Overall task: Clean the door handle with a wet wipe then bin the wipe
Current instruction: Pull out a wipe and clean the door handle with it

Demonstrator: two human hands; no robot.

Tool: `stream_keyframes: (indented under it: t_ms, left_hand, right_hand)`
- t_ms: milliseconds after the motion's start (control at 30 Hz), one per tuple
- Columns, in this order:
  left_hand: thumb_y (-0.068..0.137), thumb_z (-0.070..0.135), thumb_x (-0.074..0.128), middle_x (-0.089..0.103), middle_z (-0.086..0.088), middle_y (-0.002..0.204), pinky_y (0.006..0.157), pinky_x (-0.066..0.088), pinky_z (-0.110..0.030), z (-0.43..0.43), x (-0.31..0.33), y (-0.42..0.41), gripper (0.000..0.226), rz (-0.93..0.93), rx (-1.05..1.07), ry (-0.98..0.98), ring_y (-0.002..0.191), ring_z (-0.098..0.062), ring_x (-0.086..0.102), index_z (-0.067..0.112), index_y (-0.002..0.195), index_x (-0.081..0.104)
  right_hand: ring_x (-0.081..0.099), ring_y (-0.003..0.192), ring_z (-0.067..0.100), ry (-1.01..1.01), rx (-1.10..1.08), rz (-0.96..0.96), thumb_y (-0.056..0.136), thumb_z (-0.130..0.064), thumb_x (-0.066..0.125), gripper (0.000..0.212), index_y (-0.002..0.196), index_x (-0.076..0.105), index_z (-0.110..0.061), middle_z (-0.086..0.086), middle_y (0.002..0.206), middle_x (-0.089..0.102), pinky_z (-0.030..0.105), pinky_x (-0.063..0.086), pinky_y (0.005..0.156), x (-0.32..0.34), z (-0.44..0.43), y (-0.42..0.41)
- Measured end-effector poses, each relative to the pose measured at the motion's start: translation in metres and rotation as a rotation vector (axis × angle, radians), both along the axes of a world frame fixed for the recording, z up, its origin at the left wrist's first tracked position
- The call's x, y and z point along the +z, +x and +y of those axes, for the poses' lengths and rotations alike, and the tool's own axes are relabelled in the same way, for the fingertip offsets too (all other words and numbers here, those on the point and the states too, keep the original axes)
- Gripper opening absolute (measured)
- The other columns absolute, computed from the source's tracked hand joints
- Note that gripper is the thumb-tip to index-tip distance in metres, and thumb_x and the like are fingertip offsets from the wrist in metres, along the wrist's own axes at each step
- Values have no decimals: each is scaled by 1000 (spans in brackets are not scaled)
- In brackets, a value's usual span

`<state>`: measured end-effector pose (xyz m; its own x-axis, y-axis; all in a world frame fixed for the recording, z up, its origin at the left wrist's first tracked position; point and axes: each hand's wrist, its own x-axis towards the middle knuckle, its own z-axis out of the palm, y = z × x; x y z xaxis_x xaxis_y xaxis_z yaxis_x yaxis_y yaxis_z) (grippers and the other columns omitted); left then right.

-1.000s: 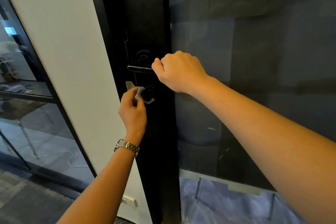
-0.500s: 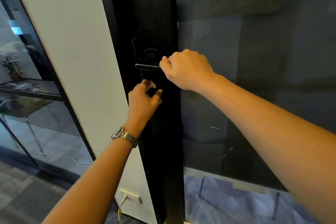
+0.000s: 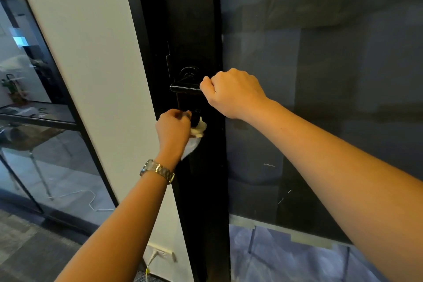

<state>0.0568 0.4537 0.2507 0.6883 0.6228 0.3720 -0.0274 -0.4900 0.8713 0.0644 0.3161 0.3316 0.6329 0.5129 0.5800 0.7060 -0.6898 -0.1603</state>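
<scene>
- Head view: a black door [image 3: 190,18] with a dark glass pane on its right side, seen from above by the person standing at it.
- The handle [image 3: 185,87] is a slim black lever with a dull sheen, set on the door's dark upright strip at mid height.
- Its long axis is level, running left to right. A short neck joins a round plate above to the bar's rounded left end; the bar points right, and that end is hidden.
- The right hand [image 3: 231,94] makes a fist around the right part of the handle, fingers curled tight on it, knuckles up.
- The wipe [image 3: 194,142] is white and crumpled, just below the handle, against a round black knob [image 3: 195,118] on the same strip.
- The wipe lies at a slant: bunched at the upper right, with a loose corner pointing down and left beside the wrist.
- The left hand [image 3: 174,129] grips the wipe, fingers curled over it, touching the knob.
- A metal watch [image 3: 158,170] sits on the left wrist.
- A white wall [image 3: 87,52] stands left of the door, with a socket [image 3: 161,253] low down.
</scene>
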Motion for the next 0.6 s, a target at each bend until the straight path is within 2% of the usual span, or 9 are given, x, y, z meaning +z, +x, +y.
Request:
stream_keyframes:
  t_ms: [133,233,300,400,467,533,600]
  left_hand:
    - [95,16,45,48,-1,95,59,38,-5,-6,-15,-10,25,-117,-39,510,75,-8,46,5,112,60]
    - [94,14,48,54,-8,103,68,32,-6,7,-17,-12,26,-117,-108,748,91,-9,40,6,114,61]
    - [94,15,47,57,-9,104,69,34,-7,12,-16,-10,25,-119,-118,734,90,-11,45,7,112,62]
    - [95,13,43,61,-5,82,56,45,-10,2,-10,-9,21,-115,-77,380,68,-15,59,7,104,61]
    - [95,10,42,54,5,69,48,42,-5,-5,-7,-5,22,-85,-26,267,56,-8,52,4,104,60]
    - [94,10,42,58,1,77,48,43,-7,-7,-4,-3,23,-30,-1,293,61,-10,52,2,109,59]
    - [93,6,43,60,-12,101,66,46,-15,-4,0,-1,25,-4,24,364,81,-18,57,1,112,58]
  right_hand:
    - [40,47,11,7,6,-4,100,-33,27,57,48,39,-16,-1,49,42,24,24,45,-1,1,3]
    - [39,48,11,6,6,-1,101,-34,27,56,48,38,-16,-2,50,42,24,23,45,-1,1,2]
    - [39,47,11,5,4,-4,101,-33,27,57,48,38,-16,-2,50,41,24,22,45,-1,1,2]
    - [38,46,11,8,3,-6,100,-33,28,57,48,38,-16,-1,49,41,24,22,45,-1,0,2]
    - [38,46,11,7,4,-7,100,-32,28,57,47,38,-15,-1,48,40,24,22,45,-1,0,2]
    - [38,46,11,7,7,-8,100,-33,28,57,47,38,-15,-1,48,40,24,22,44,-1,1,2]
    - [39,46,11,7,8,-10,101,-33,28,56,48,38,-16,-2,49,41,24,23,44,-1,0,2]
